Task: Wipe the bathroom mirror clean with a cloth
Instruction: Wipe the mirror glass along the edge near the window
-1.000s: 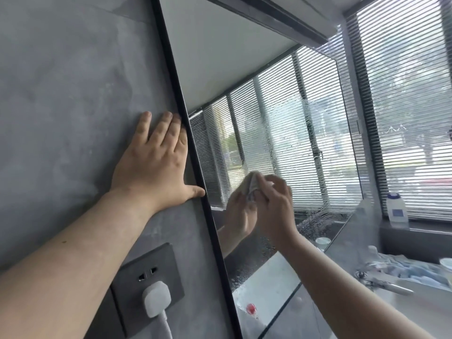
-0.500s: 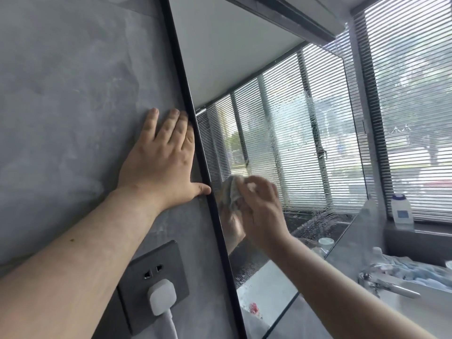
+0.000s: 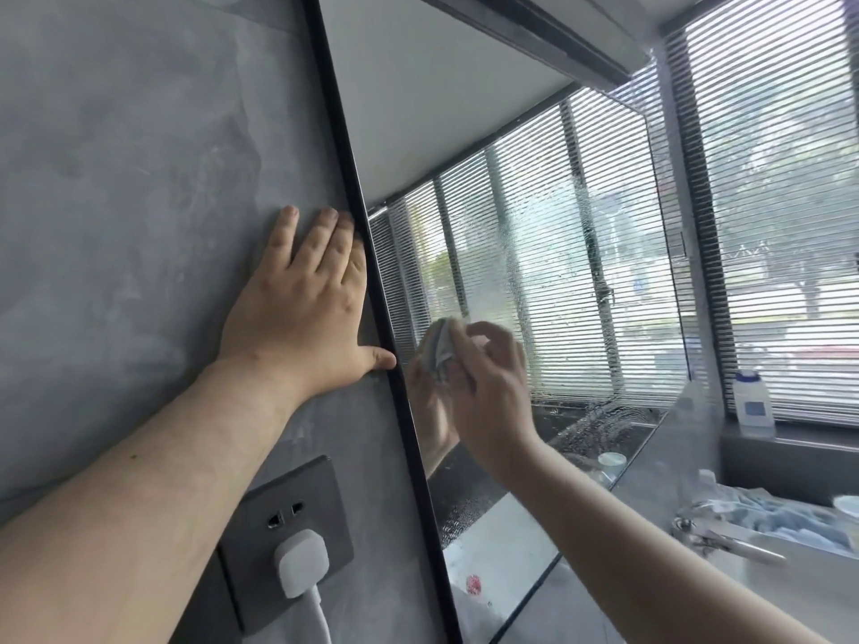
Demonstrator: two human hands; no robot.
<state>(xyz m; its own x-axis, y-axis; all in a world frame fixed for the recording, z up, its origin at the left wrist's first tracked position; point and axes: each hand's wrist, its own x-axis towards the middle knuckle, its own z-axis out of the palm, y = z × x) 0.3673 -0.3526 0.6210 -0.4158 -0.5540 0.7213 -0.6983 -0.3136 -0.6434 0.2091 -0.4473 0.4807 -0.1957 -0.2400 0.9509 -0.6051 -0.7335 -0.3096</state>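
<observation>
1. Since 1 s ago the right hand (image 3: 483,392) w/ the cloth (image 3: 437,348) has slid left across the mirror (image 3: 534,253), now close to the black frame (image 3: 372,271); left hand (image 3: 302,313) is where it was.
2. Left hand: fingers spread flat on the grey wall (image 3: 130,178), thumb tip touching the frame edge, forefinger right beside it.
3. Right hand: fingers curled, pinching the bunched cloth and pressing it to the glass, low-left part of the mirror. Its reflection meets it there.
4. Glass right of and above the cloth shows droplets and streaks; more wet speckle lower down.
5. Below left hand: dark wall socket (image 3: 288,522) w/ white plug (image 3: 302,562) in it, cord running down.
6. Right side: window blinds (image 3: 781,225); white bottle w/ blue label (image 3: 752,399) on the sill.
7. Bottom right: tap (image 3: 725,541) over the sink (image 3: 818,592), blue-white crumpled stuff behind it, can't tell what.
8. Left forearm crosses the lower-left view and hides part of the wall.
</observation>
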